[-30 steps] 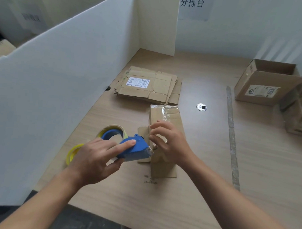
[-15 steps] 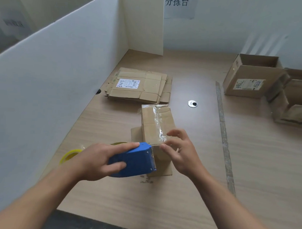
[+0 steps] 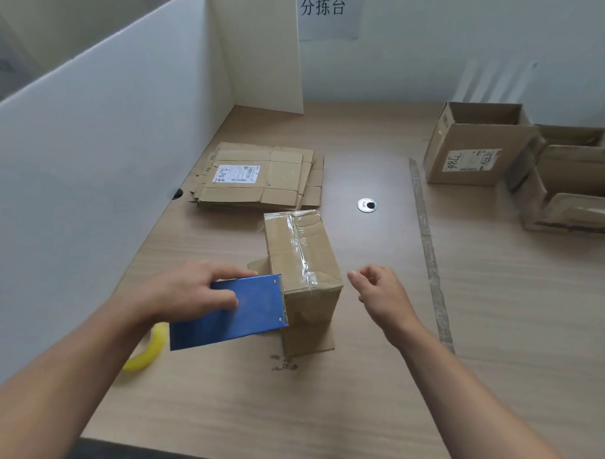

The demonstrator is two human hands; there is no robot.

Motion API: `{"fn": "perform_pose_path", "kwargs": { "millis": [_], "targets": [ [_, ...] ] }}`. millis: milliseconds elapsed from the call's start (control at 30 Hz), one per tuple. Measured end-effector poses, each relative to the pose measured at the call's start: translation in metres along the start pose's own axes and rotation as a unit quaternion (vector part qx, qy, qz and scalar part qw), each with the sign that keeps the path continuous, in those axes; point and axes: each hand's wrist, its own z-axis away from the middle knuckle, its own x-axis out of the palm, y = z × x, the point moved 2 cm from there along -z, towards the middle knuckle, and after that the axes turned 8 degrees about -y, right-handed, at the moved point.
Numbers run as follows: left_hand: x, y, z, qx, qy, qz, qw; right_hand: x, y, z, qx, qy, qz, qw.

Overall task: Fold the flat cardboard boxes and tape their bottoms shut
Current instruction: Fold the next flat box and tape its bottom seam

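A small folded cardboard box stands upside down in the middle of the table, a strip of clear tape running along its upturned bottom and over the near edge. My left hand grips a blue tape dispenser, whose front end is against the box's near left side. My right hand hovers just right of the box with loosely curled fingers, touching nothing. A stack of flat cardboard boxes lies behind the box, near the white partition.
A yellow tape roll lies by my left forearm. White partitions wall off the left side and back. Several assembled open boxes stand at the far right. A round cable grommet and a worn tape line mark the tabletop.
My right hand has let go of the box and moved away to the right. My left hand pulled the dispenser down over the box's near edge, leaving tape across the bottom.
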Motion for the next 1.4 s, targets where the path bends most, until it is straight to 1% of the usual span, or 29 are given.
{"fn": "perform_pose_path", "kwargs": {
  "millis": [233, 333, 433, 533, 600, 700, 767, 833, 900, 1000, 1100, 1167, 1300, 1400],
  "targets": [
    [-0.005, 0.007, -0.022, -0.048, -0.047, -0.018, 0.998, 0.005, 0.002, -0.010, 0.035, 0.012, 0.040, 0.999],
    [-0.005, 0.009, -0.028, -0.060, -0.054, -0.018, 0.997, 0.006, 0.007, -0.012, 0.057, 0.007, 0.048, 0.997],
    [-0.005, 0.010, -0.033, -0.070, -0.064, -0.016, 0.995, 0.008, 0.012, -0.015, 0.083, -0.018, 0.048, 0.995],
    [-0.004, 0.006, -0.034, -0.081, -0.072, -0.010, 0.994, 0.012, 0.016, -0.018, 0.108, -0.056, 0.017, 0.992],
    [-0.003, 0.003, -0.033, -0.086, -0.074, -0.003, 0.994, 0.016, 0.016, -0.019, 0.108, -0.064, 0.020, 0.992],
    [-0.003, 0.000, -0.033, -0.085, -0.074, -0.002, 0.994, 0.020, 0.016, -0.018, 0.083, -0.054, 0.065, 0.993],
    [-0.003, 0.000, -0.034, -0.087, -0.071, -0.007, 0.994, 0.018, 0.017, -0.016, 0.077, -0.020, 0.086, 0.993],
    [-0.003, 0.000, -0.035, -0.091, -0.069, -0.004, 0.993, 0.016, 0.015, -0.015, 0.038, 0.010, 0.113, 0.993],
    [-0.002, -0.001, -0.035, -0.091, -0.068, -0.002, 0.994, 0.019, 0.013, -0.014, -0.006, -0.019, 0.128, 0.992],
    [-0.001, -0.002, -0.035, -0.087, -0.073, 0.000, 0.994, 0.019, 0.014, -0.011, -0.032, -0.077, 0.114, 0.990],
    [-0.001, -0.003, -0.035, -0.092, -0.076, -0.001, 0.993, 0.016, 0.014, -0.012, -0.080, -0.116, 0.172, 0.975],
    [-0.001, -0.003, -0.036, -0.094, -0.081, -0.009, 0.992, 0.014, 0.016, -0.014, -0.097, -0.110, 0.184, 0.972],
    [-0.001, -0.001, -0.038, -0.101, -0.085, -0.010, 0.991, 0.014, 0.019, -0.017, -0.084, -0.095, 0.163, 0.978],
    [-0.001, 0.000, -0.039, -0.107, -0.081, -0.002, 0.991, 0.018, 0.019, -0.018, -0.102, -0.075, 0.181, 0.975]
  ]
}}
